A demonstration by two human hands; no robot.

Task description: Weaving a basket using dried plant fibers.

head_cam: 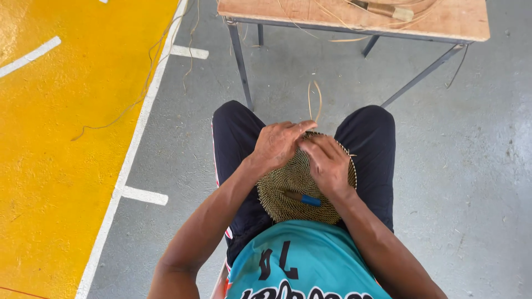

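A round woven disc of tan fibre (285, 194) rests in my lap between my knees. My left hand (277, 145) grips its far rim from the left, fingers curled over the edge. My right hand (328, 163) lies on the disc's upper right, fingers pressed to the rim beside the left hand's fingertips. A thin loop of loose fibre strand (315, 99) rises from the rim just beyond my fingers. A small tool with a blue handle (303, 199) lies on the disc below my right hand.
A wooden table (454, 22) on metal legs stands ahead, with loose strands and a wood-handled tool (388, 10) on top. Grey concrete floor lies around; a yellow painted area (61, 138) with white lines is at left, crossed by a long stray strand.
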